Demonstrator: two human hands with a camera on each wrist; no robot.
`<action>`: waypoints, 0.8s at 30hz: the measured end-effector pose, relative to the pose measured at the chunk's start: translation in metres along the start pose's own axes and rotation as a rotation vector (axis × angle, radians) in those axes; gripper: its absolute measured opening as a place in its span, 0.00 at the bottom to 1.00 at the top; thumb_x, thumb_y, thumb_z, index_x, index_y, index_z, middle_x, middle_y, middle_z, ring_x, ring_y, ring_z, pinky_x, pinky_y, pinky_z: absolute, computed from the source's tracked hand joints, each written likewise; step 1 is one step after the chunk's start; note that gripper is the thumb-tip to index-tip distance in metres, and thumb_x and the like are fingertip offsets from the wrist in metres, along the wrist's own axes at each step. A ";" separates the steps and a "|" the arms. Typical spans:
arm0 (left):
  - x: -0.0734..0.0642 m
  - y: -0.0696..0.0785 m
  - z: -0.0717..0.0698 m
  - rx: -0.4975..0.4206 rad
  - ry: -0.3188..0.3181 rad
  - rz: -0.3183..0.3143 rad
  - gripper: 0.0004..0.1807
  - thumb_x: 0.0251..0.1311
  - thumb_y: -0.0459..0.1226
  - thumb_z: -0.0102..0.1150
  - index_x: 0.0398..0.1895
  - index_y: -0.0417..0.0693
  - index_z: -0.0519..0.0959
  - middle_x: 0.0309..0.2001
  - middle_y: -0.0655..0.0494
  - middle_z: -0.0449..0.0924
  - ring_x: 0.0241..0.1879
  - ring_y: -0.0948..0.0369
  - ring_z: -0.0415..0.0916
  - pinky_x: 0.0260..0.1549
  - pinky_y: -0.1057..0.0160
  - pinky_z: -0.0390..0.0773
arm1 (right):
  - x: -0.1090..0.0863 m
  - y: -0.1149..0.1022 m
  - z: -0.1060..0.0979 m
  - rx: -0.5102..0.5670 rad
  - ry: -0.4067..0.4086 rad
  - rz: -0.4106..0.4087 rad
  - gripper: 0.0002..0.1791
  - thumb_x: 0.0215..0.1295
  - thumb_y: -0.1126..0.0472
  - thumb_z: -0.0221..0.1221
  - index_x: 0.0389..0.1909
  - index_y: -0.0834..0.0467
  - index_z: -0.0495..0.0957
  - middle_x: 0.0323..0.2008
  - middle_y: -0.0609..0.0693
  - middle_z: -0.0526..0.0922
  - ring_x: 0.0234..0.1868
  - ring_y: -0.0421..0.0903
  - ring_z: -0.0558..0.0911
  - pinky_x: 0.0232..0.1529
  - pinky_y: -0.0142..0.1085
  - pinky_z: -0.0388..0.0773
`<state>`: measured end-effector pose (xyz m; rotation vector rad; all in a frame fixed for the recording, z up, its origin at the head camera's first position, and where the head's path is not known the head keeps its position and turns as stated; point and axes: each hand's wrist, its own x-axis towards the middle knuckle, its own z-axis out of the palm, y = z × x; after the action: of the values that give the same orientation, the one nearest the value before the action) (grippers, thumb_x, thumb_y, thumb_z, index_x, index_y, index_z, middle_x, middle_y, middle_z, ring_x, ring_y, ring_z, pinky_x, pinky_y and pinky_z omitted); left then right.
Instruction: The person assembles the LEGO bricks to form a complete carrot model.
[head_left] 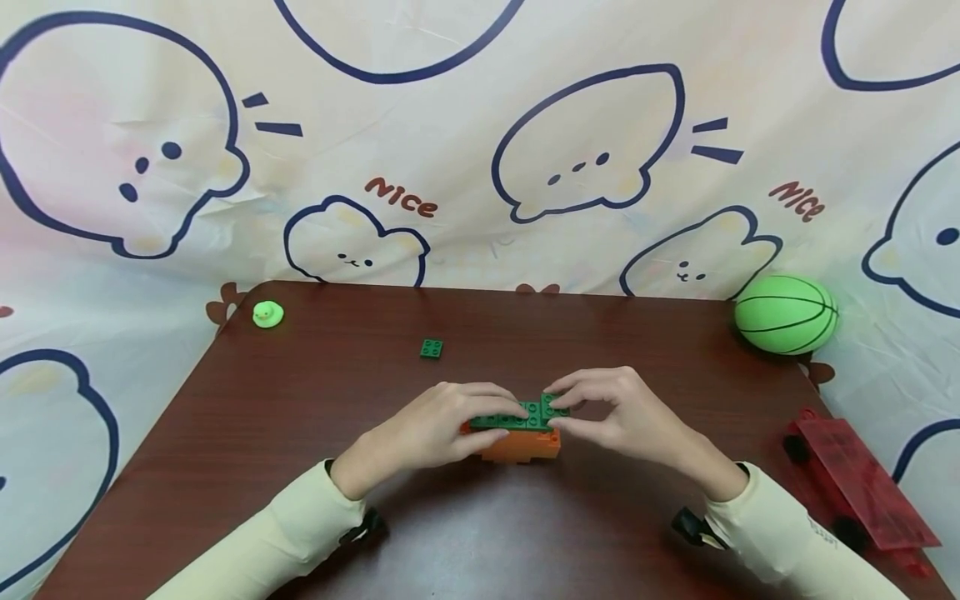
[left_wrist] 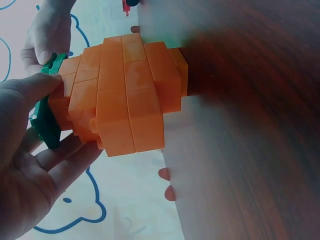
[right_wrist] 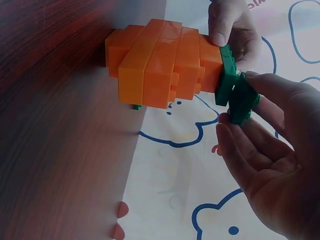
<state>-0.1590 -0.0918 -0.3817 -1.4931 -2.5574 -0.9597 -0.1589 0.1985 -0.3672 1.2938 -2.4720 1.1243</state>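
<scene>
An orange brick build (head_left: pixel 519 447) of stepped layers stands on the table, topped by a layer of green bricks (head_left: pixel 534 417). My left hand (head_left: pixel 442 421) grips its upper left part, with the thumb on the near side and the fingers behind, as the left wrist view shows. Between the thumb and fingers of my right hand (head_left: pixel 626 412) is a small green brick (right_wrist: pixel 243 100). That brick is tilted against the right end of the green layer; whether it is pressed on I cannot tell. A loose green brick (head_left: pixel 431 348) lies farther back.
A green toy duck (head_left: pixel 267 314) sits at the table's back left corner. At the back right is a green ball (head_left: pixel 786 315) with black lines. A red translucent toy car (head_left: pixel 855 479) stands along the right edge. A printed cloth (head_left: pixel 465 150) hangs behind the brown table (head_left: pixel 315 400).
</scene>
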 end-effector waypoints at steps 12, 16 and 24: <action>-0.001 -0.002 0.003 0.016 0.012 0.058 0.17 0.71 0.39 0.63 0.61 0.53 0.82 0.58 0.56 0.83 0.46 0.68 0.84 0.45 0.73 0.82 | 0.002 -0.001 -0.003 0.014 -0.056 -0.005 0.09 0.62 0.62 0.72 0.41 0.48 0.88 0.46 0.46 0.90 0.40 0.37 0.88 0.36 0.36 0.86; 0.000 -0.002 0.004 0.017 0.019 0.066 0.17 0.71 0.38 0.64 0.61 0.53 0.82 0.58 0.56 0.83 0.46 0.68 0.84 0.45 0.73 0.82 | 0.002 -0.001 -0.004 0.011 -0.080 -0.019 0.10 0.61 0.64 0.72 0.42 0.48 0.88 0.46 0.47 0.90 0.37 0.34 0.86 0.35 0.34 0.86; -0.001 -0.003 0.004 0.032 0.022 0.061 0.18 0.70 0.38 0.64 0.62 0.54 0.82 0.59 0.56 0.83 0.47 0.69 0.84 0.45 0.74 0.82 | 0.005 0.002 -0.005 0.011 -0.131 -0.036 0.11 0.59 0.66 0.73 0.37 0.47 0.86 0.45 0.48 0.91 0.35 0.33 0.86 0.35 0.35 0.87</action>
<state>-0.1597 -0.0915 -0.3871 -1.5332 -2.4847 -0.9177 -0.1640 0.1996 -0.3626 1.4527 -2.5254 1.0794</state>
